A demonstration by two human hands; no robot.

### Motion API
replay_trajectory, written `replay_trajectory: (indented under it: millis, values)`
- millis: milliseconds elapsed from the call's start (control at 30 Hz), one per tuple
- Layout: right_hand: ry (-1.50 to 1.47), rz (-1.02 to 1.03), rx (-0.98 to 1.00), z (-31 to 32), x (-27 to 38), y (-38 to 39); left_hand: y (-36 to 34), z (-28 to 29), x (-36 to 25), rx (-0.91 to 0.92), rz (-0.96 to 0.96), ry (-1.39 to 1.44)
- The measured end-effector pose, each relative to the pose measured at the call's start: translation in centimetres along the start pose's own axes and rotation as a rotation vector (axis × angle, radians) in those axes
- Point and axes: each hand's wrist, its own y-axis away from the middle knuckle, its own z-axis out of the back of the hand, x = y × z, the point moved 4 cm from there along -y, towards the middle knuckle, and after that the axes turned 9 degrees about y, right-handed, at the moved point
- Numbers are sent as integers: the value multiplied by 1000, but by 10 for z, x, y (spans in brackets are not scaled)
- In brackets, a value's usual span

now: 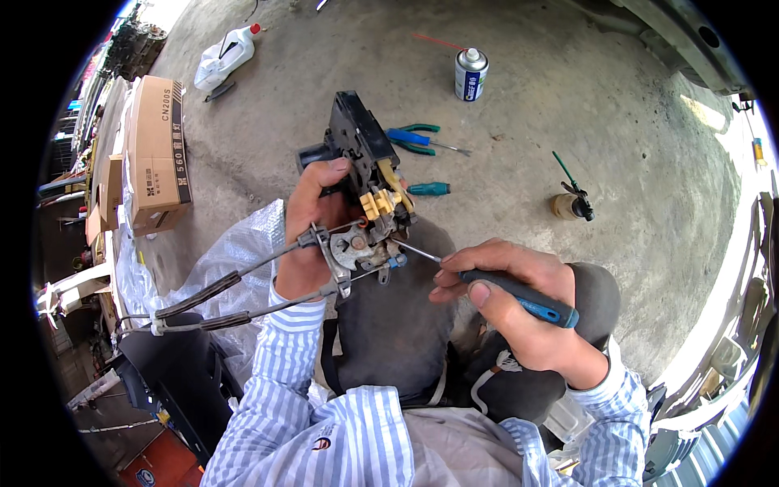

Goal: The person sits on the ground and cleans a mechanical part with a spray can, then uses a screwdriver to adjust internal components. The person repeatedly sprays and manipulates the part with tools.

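Got the latch [377, 203] up in front of me, a bit left of centre, over my knee. It's a mixed lump: boxy black plastic at the far end, chunky yellow plastic in the middle, grubby flat metal plates with rounded edges at the near end. Two thin cables [213, 287] in ribbed dark sleeving run off to the left.

My left hand [308, 203] has hold of it, thumb pressed on the black housing, the other fingers curled behind where I can't tell exactly how they sit. My right hand [519, 329] is closed around a screwdriver [535, 302], black and blue handle, slim steel shaft pointing left at the metal plates. Can't tell if the tip is actually touching.

Floor [552, 105] is rough grey concrete, stained and gritty. Far side: a shiny spray can [471, 77] with a red straw beside it, and a white plastic jug [227, 58] over left. Just past the latch, green-handled pliers [419, 149] lie with a blue driver [410, 136]. Right has a squat oiler [570, 204]. Left has a cardboard box [158, 162], crinkly bubble wrap [235, 243] nearer me.
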Motion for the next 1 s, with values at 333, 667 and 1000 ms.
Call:
replay_trajectory:
  millis: [333, 667, 1000]
  values:
    - [319, 304, 84, 0, 6, 0, -2, 1, 1, -25, -23, 74]
    - [344, 287, 112, 7, 14, 8, -4, -1, 3, 125, 84, 143]
    - [544, 353, 34, 3, 14, 19, -5, 0, 10, 121, 55, 127]
